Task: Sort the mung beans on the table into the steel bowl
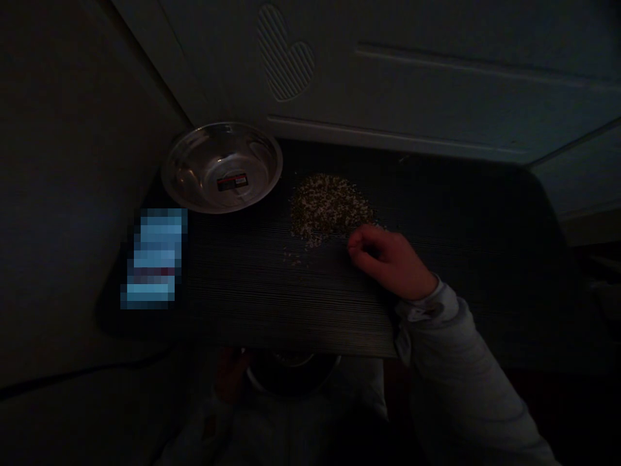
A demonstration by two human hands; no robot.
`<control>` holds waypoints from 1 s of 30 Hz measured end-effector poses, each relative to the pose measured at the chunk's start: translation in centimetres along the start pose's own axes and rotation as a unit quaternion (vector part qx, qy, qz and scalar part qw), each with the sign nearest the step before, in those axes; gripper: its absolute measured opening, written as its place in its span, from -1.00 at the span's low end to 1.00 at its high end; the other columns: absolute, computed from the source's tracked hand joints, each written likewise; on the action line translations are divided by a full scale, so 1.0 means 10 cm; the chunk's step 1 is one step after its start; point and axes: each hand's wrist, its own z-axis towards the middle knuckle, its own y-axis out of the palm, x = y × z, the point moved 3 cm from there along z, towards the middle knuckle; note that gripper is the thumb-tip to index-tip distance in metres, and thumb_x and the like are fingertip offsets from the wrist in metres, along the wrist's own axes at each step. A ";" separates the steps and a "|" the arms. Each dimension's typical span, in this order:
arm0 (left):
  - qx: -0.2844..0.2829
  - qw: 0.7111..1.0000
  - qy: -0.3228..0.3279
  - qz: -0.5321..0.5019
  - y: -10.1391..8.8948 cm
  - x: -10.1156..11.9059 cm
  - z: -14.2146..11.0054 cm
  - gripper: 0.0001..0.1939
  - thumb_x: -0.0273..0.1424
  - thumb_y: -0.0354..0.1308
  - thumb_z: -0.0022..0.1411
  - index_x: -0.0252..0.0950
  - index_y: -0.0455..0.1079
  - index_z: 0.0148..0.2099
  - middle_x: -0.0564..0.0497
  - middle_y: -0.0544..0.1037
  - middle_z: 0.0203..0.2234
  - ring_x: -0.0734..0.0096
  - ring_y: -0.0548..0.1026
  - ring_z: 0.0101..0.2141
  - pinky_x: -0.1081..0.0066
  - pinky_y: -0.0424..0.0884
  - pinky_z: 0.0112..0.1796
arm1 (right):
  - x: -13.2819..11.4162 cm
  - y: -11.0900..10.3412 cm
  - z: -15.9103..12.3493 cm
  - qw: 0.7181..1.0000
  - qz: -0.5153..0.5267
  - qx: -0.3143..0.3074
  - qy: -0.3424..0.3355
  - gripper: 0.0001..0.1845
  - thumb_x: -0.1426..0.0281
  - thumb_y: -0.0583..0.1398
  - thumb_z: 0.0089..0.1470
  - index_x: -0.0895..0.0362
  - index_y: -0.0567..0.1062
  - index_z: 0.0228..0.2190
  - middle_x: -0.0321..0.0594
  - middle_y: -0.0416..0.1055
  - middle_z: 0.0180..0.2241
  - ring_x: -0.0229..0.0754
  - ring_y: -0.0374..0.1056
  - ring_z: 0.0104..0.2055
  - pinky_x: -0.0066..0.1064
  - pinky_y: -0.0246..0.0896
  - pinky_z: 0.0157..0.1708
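Note:
My right hand [383,259] is at the near right edge of a pile of mixed pale and greenish-brown seeds or grains [330,204] on the dark table. Its thumb and index finger are pinched together; whatever lies between them is too small to make out. Below the table's front edge, in deep shadow, a dark round bowl [294,378] rests at my lap, partly hidden by the tabletop. My left hand [231,375] is at the left side of that bowl, its fingers closed at the rim, though the dim light hides most of them.
A wide stainless steel basin [262,184] with a label inside stands at the back left of the table [301,310]. A lit, pixelated phone-like screen [155,259] is in front of it. A pale panel with a heart relief [286,58] rises behind. A cable [87,375] runs at lower left.

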 end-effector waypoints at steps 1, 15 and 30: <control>-0.003 1.000 0.001 -0.002 0.00 0.00 0.00 -0.79 -0.20 0.06 -0.31 -0.24 0.33 -0.64 -0.02 0.45 -0.65 0.16 0.41 -0.44 0.26 0.30 -0.41 | -0.01 0.01 0.00 1.000 0.002 -0.003 -0.001 -0.94 0.45 0.04 -0.16 0.15 0.30 -0.52 -0.36 0.26 -0.60 -0.37 0.15 -0.54 -0.52 0.03 -0.51; 0.009 1.000 0.000 -0.017 0.00 0.03 -0.04 -0.73 -0.17 0.07 -0.33 -0.25 0.35 -0.57 -0.06 0.49 -0.51 0.10 0.39 -0.33 0.23 0.29 -0.32 | -0.13 0.29 -0.01 0.997 0.010 -0.062 -0.050 -0.87 0.39 0.02 -0.06 0.15 0.31 -0.40 -0.33 0.32 -0.53 -0.40 0.21 -0.52 -0.55 0.07 -0.49; -0.011 1.000 0.010 -0.026 0.01 0.00 -0.01 -0.73 -0.18 0.07 -0.33 -0.26 0.37 -0.57 -0.05 0.49 -0.57 0.15 0.42 -0.42 0.26 0.32 -0.40 | -0.17 0.32 -0.02 0.994 -0.015 -0.093 -0.057 -0.87 0.39 0.02 -0.05 0.15 0.31 -0.40 -0.33 0.32 -0.53 -0.40 0.21 -0.51 -0.55 0.06 -0.49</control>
